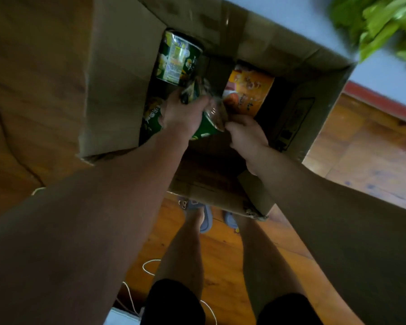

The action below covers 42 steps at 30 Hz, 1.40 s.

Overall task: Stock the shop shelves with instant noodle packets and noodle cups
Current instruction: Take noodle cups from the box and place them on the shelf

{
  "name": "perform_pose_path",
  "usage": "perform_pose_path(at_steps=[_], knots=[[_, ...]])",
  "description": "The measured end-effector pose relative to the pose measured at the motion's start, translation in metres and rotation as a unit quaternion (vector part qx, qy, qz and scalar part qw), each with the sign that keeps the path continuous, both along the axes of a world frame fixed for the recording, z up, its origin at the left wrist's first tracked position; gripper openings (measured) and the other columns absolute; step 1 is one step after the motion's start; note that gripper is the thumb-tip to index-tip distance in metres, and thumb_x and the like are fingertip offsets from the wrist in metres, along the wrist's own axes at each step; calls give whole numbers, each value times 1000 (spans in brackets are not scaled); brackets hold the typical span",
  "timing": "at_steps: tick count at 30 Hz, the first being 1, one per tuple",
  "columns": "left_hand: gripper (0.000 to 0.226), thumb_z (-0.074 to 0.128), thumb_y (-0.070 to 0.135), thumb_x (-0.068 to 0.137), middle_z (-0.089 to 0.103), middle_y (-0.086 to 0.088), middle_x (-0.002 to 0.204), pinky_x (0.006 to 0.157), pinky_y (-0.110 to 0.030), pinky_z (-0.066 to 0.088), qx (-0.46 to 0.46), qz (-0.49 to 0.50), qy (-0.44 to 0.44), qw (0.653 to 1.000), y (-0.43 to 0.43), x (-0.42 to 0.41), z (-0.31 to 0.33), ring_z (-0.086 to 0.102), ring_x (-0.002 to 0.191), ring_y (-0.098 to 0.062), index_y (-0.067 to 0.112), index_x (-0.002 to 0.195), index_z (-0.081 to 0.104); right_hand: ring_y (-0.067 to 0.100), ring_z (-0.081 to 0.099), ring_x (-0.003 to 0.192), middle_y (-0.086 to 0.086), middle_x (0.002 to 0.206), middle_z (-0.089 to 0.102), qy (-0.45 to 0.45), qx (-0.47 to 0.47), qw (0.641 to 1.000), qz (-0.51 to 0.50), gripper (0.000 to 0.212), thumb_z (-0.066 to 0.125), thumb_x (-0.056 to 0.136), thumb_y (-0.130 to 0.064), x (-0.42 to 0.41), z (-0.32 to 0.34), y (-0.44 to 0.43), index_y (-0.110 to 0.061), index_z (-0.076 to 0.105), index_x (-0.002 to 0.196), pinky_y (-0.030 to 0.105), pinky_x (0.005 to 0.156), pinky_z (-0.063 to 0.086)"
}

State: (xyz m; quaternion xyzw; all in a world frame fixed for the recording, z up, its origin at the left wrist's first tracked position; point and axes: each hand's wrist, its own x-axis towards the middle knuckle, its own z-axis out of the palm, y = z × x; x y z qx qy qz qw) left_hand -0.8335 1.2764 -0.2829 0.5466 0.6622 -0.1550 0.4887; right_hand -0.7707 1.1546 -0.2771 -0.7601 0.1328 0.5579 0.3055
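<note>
**Operator:** Report the position of my hands.

**Technician:** Both of your hands are inside the open cardboard box [117, 73], which stands on the wooden floor [366, 156]. Your left hand [183, 113] is closed around a green noodle cup [205, 127], gripping it from the upper side. Your right hand [246, 134] is closed too, its fingertips pinching the clear plastic wrap [217, 111] at the end of that same cup. Motion blur hides how far the wrap extends.

**Operator:** What else is in the box?

**Technician:** A second green noodle cup [177, 58] lies on its side at the far left of the box, its printed label facing up. A third green cup [150, 118] lies partly under your left wrist, against the left wall. An orange noodle packet [249, 92] sits to the right of the held cup, just beyond your right hand. The far right section of the box interior is dark; its contents cannot be determined.

**Operator:** And around the box?

**Technician:** The box flaps are folded outward. The near flap [211, 184] hangs toward your legs. Your feet, in blue slippers [206, 219], are just beside the box. A white cord [150, 266] lies on the floor by your left leg. Blurred green leafy material [384, 24] shows at the upper right, against a pale wall [302, 10].
</note>
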Motion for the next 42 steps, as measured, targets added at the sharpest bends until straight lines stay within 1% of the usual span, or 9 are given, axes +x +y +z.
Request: perform_pose_path(at_steps=[6, 9, 17, 20, 22, 27, 34, 38, 42], knots=[[63, 63, 47, 81, 57, -4, 124, 74, -32, 50, -30, 82, -87, 992, -16, -10, 93, 59, 102, -18, 26, 138, 48, 18, 55, 108, -3, 116, 55, 20, 34, 999, -21, 42, 59, 90, -43, 4, 81, -14, -27, 53, 128, 40, 92, 52], [58, 63, 41, 82, 59, -4, 122, 79, -35, 53, -46, 124, -120, 984, -25, -13, 143, 61, 103, -20, 26, 137, 49, 16, 55, 111, 0, 126, 53, 56, 76, 992, -78, 38, 59, 93, -45, 6, 133, -23, -26, 51, 125, 30, 83, 53], [49, 61, 46, 80, 62, -4, 122, 93, -41, 50, -89, 131, -207, 965, -76, -15, 283, 60, 107, -22, 30, 126, 56, 23, 55, 115, 3, 128, 54, 16, 118, 978, -173, 37, 64, 94, -32, 14, 275, -62, -22, 49, 126, 44, 95, 53], [58, 61, 49, 74, 62, -5, 124, 93, -41, 48, -103, 96, -248, 958, -96, -16, 337, 59, 111, -23, 29, 129, 55, 18, 61, 94, 3, 108, 63, -24, 147, 972, -183, 30, 63, 94, -29, 11, 331, -86, -22, 54, 122, 35, 77, 57], [65, 62, 53, 66, 62, -3, 124, 98, -44, 44, -97, 65, -269, 956, -112, -20, 372, 57, 113, -23, 30, 127, 56, 18, 61, 86, 4, 99, 66, -50, 167, 964, -198, 24, 61, 95, -24, 7, 369, -105, -19, 56, 117, 39, 82, 58], [31, 61, 40, 81, 63, -1, 113, 87, -36, 43, -120, 7, -343, 931, -156, -25, 458, 57, 105, -18, 31, 110, 61, 13, 64, 85, -3, 100, 68, -115, 211, 943, -230, 29, 61, 95, -21, -3, 455, -155, -20, 54, 123, 36, 75, 56], [43, 55, 32, 97, 63, -1, 120, 73, -22, 45, -135, -79, -410, 899, -219, -2, 538, 60, 99, -7, 20, 137, 50, 13, 64, 88, -4, 102, 67, -218, 223, 908, -280, 29, 62, 94, -21, 0, 545, -235, -22, 56, 122, 27, 60, 54], [37, 57, 31, 96, 65, 1, 119, 74, -22, 46, -137, -112, -434, 883, -259, 30, 566, 60, 100, -7, 20, 132, 55, 21, 65, 102, 4, 115, 67, -254, 219, 893, -302, 36, 67, 89, -25, 20, 576, -280, -22, 57, 124, 42, 84, 58], [30, 56, 28, 98, 65, 12, 106, 70, -17, 46, -150, -136, -452, 869, -311, 71, 583, 60, 92, 1, 25, 127, 57, 18, 66, 90, 4, 107, 68, -271, 230, 875, -329, 36, 65, 91, -21, 53, 593, -337, -23, 54, 125, 33, 69, 57]])
